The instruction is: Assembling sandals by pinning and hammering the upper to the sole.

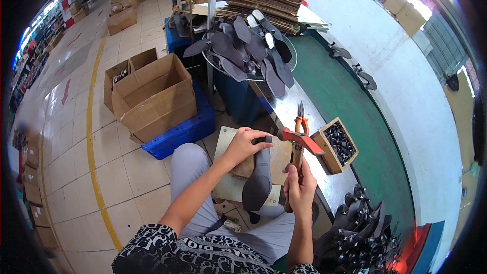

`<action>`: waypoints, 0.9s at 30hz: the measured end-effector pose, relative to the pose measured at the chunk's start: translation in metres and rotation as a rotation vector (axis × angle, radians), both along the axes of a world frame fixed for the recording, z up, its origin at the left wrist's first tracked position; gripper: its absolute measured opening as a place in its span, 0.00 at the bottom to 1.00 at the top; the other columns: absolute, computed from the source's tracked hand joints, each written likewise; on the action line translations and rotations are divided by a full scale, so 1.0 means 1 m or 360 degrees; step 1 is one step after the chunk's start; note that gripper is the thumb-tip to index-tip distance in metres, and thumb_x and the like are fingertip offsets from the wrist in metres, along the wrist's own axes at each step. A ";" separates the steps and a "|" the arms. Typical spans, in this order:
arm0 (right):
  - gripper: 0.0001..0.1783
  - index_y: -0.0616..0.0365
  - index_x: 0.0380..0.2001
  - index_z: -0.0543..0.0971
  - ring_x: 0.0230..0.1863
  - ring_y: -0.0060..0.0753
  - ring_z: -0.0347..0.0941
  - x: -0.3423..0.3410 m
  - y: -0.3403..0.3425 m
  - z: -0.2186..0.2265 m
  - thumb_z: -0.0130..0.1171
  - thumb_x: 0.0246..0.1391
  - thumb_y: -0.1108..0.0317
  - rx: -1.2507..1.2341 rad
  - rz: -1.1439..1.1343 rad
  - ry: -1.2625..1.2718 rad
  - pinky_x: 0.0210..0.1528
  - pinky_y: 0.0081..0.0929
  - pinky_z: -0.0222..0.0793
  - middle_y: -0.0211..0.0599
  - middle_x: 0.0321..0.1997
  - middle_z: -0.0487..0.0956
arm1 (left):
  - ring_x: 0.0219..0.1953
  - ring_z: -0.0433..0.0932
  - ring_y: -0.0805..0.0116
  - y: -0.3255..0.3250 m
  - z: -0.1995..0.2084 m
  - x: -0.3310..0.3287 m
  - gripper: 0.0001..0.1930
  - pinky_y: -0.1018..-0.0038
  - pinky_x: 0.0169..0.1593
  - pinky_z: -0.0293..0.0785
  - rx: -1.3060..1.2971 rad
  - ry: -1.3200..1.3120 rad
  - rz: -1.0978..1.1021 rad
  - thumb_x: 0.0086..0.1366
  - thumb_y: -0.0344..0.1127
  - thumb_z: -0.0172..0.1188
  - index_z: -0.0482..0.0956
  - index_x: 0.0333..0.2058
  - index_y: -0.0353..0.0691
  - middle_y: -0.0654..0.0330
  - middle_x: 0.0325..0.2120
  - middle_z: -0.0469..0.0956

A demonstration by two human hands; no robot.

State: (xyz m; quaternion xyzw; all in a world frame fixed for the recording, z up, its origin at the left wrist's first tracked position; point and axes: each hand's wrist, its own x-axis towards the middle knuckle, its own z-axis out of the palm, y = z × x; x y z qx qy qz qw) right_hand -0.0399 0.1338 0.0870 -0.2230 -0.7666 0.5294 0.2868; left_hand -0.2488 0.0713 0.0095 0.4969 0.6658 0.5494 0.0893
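Note:
My left hand (pixel 245 147) is closed in a pinch at the heel end of a dark shoe sole (pixel 257 187). Its wide toe part points toward me, over a worn wooden block on a pale stand (pixel 221 144) between my knees. Just right of the sole, my right hand (pixel 300 186) is wrapped round the wooden handle of a hammer (pixel 303 140) with a red-painted head. The hammer is raised upright, its head near the heel but apart from it. Orange-handled pliers (pixel 302 119) show behind the hammer head.
A wooden box (pixel 332 164) of small black pieces stands on the metal bench edge beside a green belt (pixel 324 71). A wire basket (pixel 293 63) piled with soles is ahead. Heeled soles (pixel 355 231) heap at lower right. An open carton (pixel 157 101) sits on a blue crate (pixel 177 134) at left.

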 end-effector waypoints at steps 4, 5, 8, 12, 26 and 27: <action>0.18 0.68 0.59 0.70 0.15 0.12 0.64 -0.001 -0.004 0.000 0.46 0.70 0.71 -0.0054 -0.0010 -0.0013 0.16 0.13 0.59 0.34 0.33 0.78 | 0.37 0.82 0.64 0.002 -0.013 -0.003 0.17 0.69 0.50 0.67 0.0113 0.0042 0.0020 0.56 0.48 0.70 0.87 0.39 0.43 0.60 0.35 0.86; 0.20 0.67 0.61 0.69 0.15 0.12 0.64 0.000 -0.005 -0.001 0.47 0.69 0.73 0.0125 -0.0019 -0.0020 0.16 0.13 0.59 0.34 0.32 0.78 | 0.37 0.82 0.64 0.002 -0.014 -0.003 0.17 0.69 0.50 0.67 0.0112 0.0049 0.0017 0.56 0.48 0.70 0.87 0.39 0.43 0.60 0.35 0.86; 0.22 0.67 0.63 0.68 0.15 0.10 0.64 0.007 -0.012 0.010 0.47 0.67 0.76 0.0278 -0.0065 0.0042 0.16 0.14 0.59 0.31 0.29 0.79 | 0.39 0.82 0.65 -0.001 -0.017 -0.003 0.17 0.69 0.52 0.66 0.0102 0.0061 -0.0021 0.56 0.47 0.70 0.87 0.39 0.42 0.60 0.37 0.86; 0.21 0.66 0.59 0.70 0.24 0.28 0.75 0.001 -0.016 0.024 0.53 0.64 0.76 0.0457 -0.0087 -0.0058 0.29 0.25 0.72 0.43 0.28 0.78 | 0.45 0.81 0.67 -0.001 -0.024 -0.008 0.18 0.70 0.56 0.63 -0.0007 0.0023 -0.0042 0.56 0.45 0.71 0.86 0.42 0.40 0.61 0.41 0.86; 0.13 0.62 0.49 0.75 0.26 0.39 0.79 -0.014 -0.005 0.009 0.56 0.62 0.76 0.0562 0.0025 -0.0228 0.30 0.31 0.73 0.51 0.30 0.78 | 0.70 0.61 0.62 -0.012 -0.019 -0.001 0.63 0.42 0.71 0.29 -0.0515 0.0128 -0.0034 0.56 0.52 0.70 0.28 0.72 0.38 0.67 0.61 0.72; 0.12 0.63 0.48 0.76 0.26 0.39 0.79 -0.003 -0.003 0.017 0.57 0.61 0.76 0.0591 -0.0042 -0.0219 0.30 0.31 0.73 0.50 0.29 0.79 | 0.70 0.59 0.62 -0.012 -0.017 0.001 0.63 0.42 0.71 0.29 -0.0575 0.0141 -0.0049 0.56 0.52 0.70 0.28 0.72 0.38 0.68 0.62 0.72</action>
